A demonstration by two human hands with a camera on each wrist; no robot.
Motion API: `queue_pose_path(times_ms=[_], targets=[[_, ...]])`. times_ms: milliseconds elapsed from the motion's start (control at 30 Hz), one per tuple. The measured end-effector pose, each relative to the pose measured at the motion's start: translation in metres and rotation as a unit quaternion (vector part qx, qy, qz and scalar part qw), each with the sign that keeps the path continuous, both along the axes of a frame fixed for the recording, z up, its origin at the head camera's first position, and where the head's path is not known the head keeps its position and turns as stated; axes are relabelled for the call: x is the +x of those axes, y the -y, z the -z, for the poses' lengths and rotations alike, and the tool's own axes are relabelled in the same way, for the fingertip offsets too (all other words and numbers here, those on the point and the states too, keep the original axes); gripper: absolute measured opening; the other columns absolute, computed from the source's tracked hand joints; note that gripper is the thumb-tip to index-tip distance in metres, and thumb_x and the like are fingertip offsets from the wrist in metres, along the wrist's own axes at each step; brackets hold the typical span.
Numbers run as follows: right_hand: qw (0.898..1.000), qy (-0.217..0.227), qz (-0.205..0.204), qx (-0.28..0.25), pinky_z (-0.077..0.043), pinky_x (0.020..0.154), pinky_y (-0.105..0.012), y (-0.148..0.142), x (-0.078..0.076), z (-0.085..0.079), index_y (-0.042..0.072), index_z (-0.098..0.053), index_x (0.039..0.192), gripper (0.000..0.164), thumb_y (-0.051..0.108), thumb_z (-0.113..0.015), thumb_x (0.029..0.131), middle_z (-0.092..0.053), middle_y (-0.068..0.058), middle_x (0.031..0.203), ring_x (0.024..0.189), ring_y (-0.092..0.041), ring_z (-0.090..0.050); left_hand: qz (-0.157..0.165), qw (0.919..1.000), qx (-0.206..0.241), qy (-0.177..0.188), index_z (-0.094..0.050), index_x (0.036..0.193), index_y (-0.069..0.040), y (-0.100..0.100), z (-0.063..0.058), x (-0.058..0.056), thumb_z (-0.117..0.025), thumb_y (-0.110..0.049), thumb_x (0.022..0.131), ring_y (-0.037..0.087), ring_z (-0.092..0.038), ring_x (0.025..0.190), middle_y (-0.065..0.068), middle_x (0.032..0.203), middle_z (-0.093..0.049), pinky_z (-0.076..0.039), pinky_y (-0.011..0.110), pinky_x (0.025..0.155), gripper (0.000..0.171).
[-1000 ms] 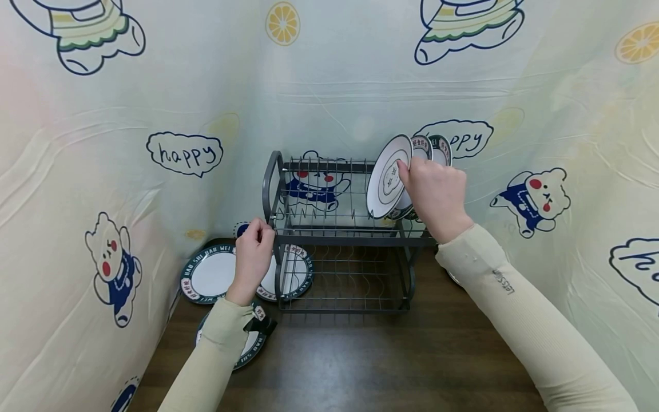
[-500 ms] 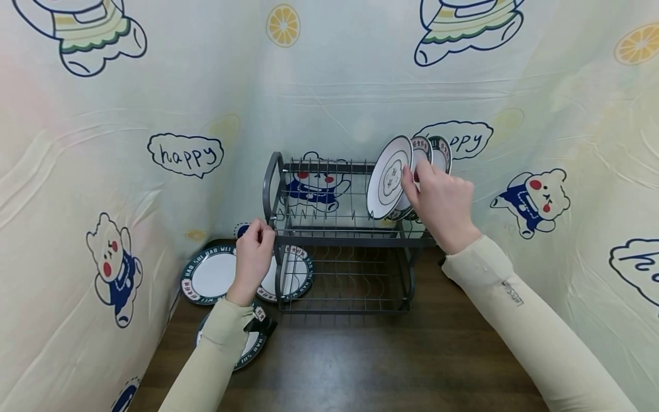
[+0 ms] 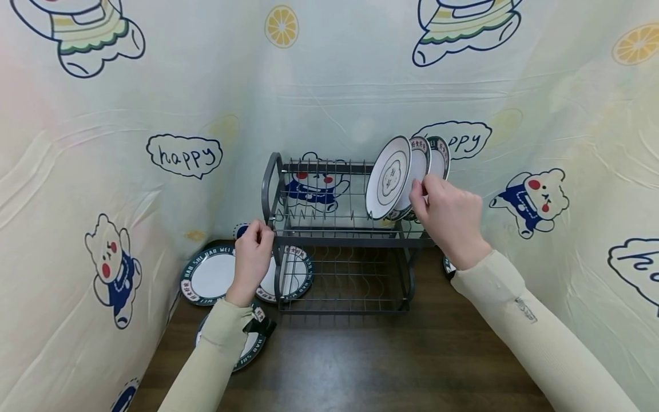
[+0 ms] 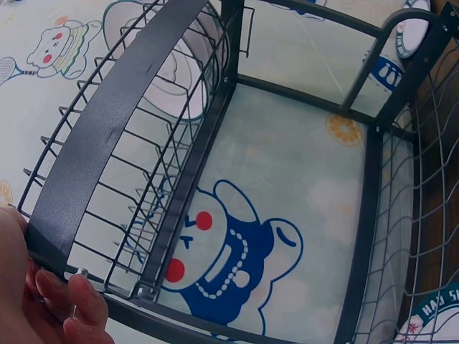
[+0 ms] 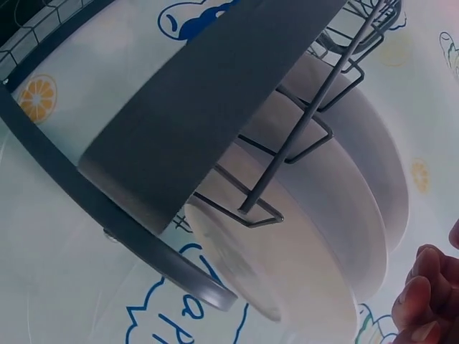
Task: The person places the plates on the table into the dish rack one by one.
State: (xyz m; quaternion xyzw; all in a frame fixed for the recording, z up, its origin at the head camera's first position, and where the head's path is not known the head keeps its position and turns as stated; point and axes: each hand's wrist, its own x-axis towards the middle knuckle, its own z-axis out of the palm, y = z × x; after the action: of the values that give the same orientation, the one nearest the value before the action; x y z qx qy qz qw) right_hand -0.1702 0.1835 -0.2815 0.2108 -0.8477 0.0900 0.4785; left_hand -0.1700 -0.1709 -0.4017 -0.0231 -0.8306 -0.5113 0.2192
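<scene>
Plates (image 3: 388, 178), three of them, stand on edge, tilted, at the right end of the dish rack's (image 3: 350, 242) upper tier in the head view. The left hand (image 3: 253, 254) grips the rack at its left upper corner. In front of the racked plates, the right hand (image 3: 452, 224) holds nothing, its fingers loosely curled. Other plates (image 3: 211, 276) lie on the counter (image 3: 360, 366) left of the rack.

Seen from the left wrist, that hand's fingers curl round the rack's near corner, racked plates at its far end.

Seen from the right wrist, bent fingers sit just beside the racked plates, apart from them.
</scene>
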Motion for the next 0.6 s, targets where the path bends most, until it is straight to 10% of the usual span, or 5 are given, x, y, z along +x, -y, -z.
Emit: queue_pose_path(times_ms=[600], targets=[[0.999, 0.041, -0.002, 0.007, -0.020, 0.040, -0.028, -0.018, 0.025, 0.011, 0.005, -0.056, 0.076, 0.028, 0.018, -0.057, 0.101, -0.050, -0.006, 0.056, 0.039, -0.020, -0.040, 0.000, 1.0000, -0.002, 0.000, -0.053, 0.085, -0.009, 0.000, 0.000, 0.000, -0.045, -0.012, 0.103, 0.026, -0.045, 0.060, 0.007, 0.070, -0.045, -0.035, 0.029, 0.053, 0.020]])
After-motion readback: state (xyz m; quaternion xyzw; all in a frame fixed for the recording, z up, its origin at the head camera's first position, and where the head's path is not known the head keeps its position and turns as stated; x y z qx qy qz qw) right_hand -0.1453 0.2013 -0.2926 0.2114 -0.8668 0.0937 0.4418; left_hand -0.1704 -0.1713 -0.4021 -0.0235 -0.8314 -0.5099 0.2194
